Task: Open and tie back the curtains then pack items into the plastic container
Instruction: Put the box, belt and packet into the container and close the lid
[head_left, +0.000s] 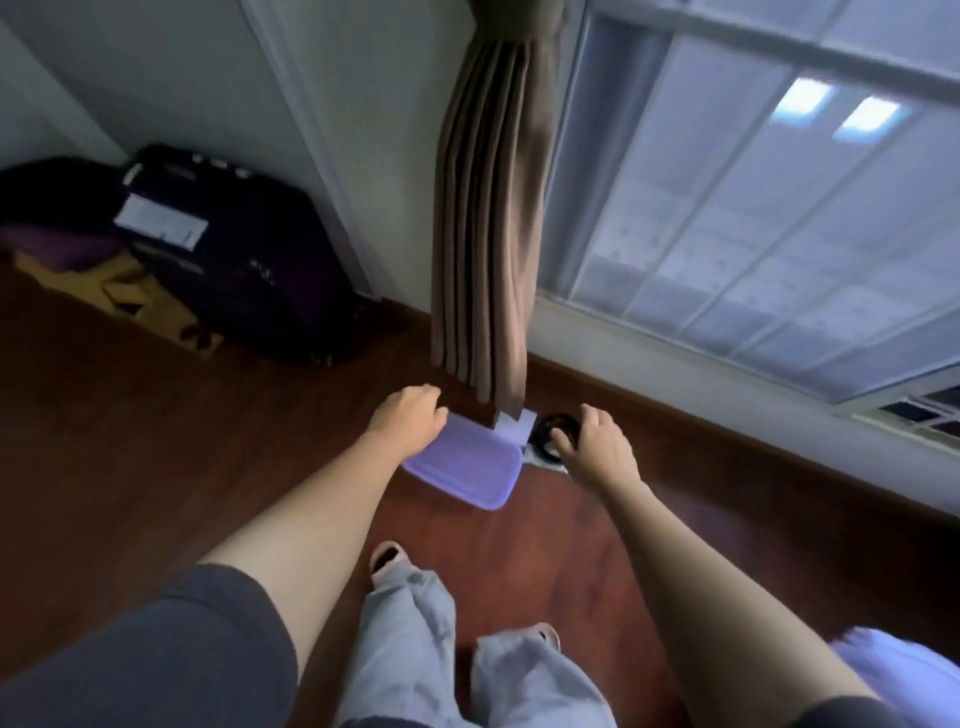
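Note:
A brown curtain (485, 218) hangs gathered into a narrow bundle left of the window. Below it on the wooden floor lies a purple plastic container (470, 462) with its lid on. My left hand (408, 413) hovers at the container's far left corner, fingers curled, holding nothing that I can see. My right hand (597, 449) is just right of the container, fingertips on a black ring-shaped item (550, 434). A small white box (514, 423) stands between the container and the black item.
A dark suitcase (234, 260) and a cardboard box (119, 291) sit against the left wall. The window (769, 218) fills the right side. My legs in light trousers and slippers stand below. A pale purple object (904, 670) is at the bottom right.

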